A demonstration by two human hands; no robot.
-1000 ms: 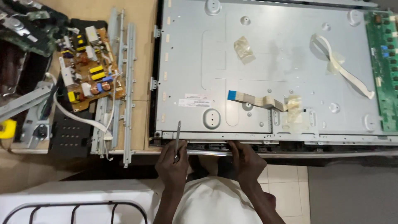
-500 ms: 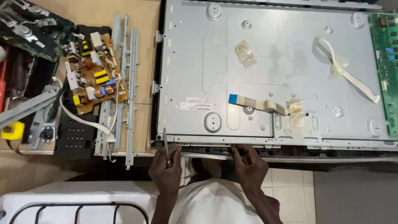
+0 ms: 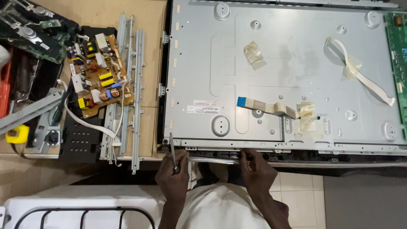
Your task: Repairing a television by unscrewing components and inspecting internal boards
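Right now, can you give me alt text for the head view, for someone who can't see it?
Seen from above, a person's left hand holds a thin metal tool at the near edge of a large grey metal panel, while the right hand grips that edge. Left of it, on the wooden table, lie a brown circuit board and metal rails.

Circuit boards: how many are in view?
3. Brown board left of the metal panel, dark green board at top left, green board at the panel's right edge; others may be hidden.

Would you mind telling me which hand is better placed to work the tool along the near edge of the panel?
The left hand: it holds the thin metal tool, tip at the panel edge. The right hand only grips the edge strip.
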